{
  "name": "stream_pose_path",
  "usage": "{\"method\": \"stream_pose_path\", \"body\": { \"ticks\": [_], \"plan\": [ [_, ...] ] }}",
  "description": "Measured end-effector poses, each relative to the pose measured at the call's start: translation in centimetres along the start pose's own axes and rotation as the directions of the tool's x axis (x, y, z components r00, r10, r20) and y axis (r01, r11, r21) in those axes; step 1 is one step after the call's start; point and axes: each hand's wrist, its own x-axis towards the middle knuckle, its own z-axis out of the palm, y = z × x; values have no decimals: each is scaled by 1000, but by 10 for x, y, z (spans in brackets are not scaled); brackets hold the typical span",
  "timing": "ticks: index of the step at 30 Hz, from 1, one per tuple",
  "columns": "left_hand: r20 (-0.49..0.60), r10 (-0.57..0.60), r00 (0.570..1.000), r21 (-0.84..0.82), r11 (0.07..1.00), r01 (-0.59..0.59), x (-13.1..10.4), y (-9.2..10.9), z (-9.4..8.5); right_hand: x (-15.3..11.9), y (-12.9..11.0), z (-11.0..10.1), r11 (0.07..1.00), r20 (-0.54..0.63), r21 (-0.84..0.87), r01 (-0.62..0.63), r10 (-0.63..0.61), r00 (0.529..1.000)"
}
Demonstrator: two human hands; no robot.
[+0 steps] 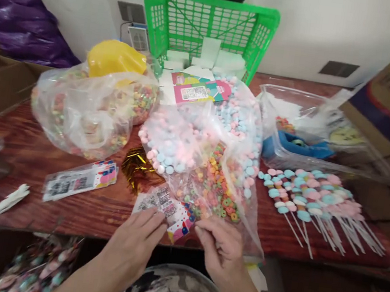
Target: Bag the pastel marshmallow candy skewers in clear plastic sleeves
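My left hand (138, 242) and my right hand (222, 249) both rest at the near edge of the wooden table (33, 157). Between them they pinch a small clear printed packet (171, 210) with a barcode label. Just behind it lies an open plastic bag of coloured cereal rings (219, 193). A bag of pink and blue sweets (180, 144) sits further back. My right fingertips touch the edge of the ring bag's plastic.
A green basket (211, 27) with white blocks stands at the back. Large bag of rings with a yellow lid (92, 102) on the left. Candy skewers (318, 197) lie right. More packets (79, 180), gold twist ties (136, 166), a clear bin (309, 128).
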Motion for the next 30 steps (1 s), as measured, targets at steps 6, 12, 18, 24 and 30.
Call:
{"method": "stream_pose_path", "body": {
  "ticks": [6, 12, 18, 24, 30],
  "plan": [
    [197, 264, 944, 13, 962, -272, 73, -5, 24, -20, 54, -98, 700, -339, -690, -185, -85, 937],
    [-125, 311, 942, 8, 950, -313, 57, -23, 40, -46, 112, -138, 236, -354, -883, -407, 234, 905],
    [-9, 284, 959, -169, 945, -281, 57, -33, 30, -44, 122, -137, 210, -395, -864, -457, 280, 875],
    [-141, 300, 943, -153, 935, -320, 64, -34, 37, -34, 111, -172, 202, -384, -888, -413, 170, 908],
    [-40, 299, 953, -150, 942, -302, 63, -32, 26, -13, 101, -193, 167, -282, -937, -307, 159, 946]
  ]
}}
